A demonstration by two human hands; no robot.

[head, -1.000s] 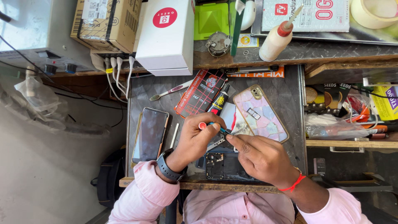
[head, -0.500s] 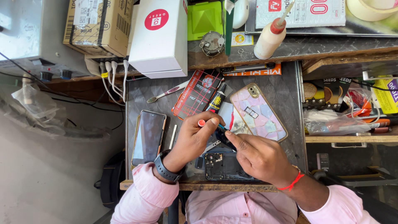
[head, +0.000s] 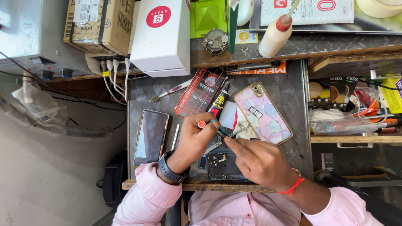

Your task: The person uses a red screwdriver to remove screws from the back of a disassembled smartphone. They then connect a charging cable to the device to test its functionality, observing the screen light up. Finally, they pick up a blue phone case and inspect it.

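Left hand [head: 193, 140] gripped a screwdriver [head: 215, 125] over the opened phone [head: 222, 165]. Right hand [head: 259, 159] pinched a small part, too tiny to identify, beside the tip.

White box w/ red dot [head: 161, 35] top centre, brown carton [head: 98, 23] left of it — red-black packet [head: 200, 92] below, dark phone screen [head: 151, 137] left.

Your opened phone [head: 222, 165] lies flat at the desk's near edge, back off, dark circuit board bared, partly hidden under your hands. Your 1 slim screwdriver [head: 214, 124], red-capped with a teal shaft, slants down toward it.
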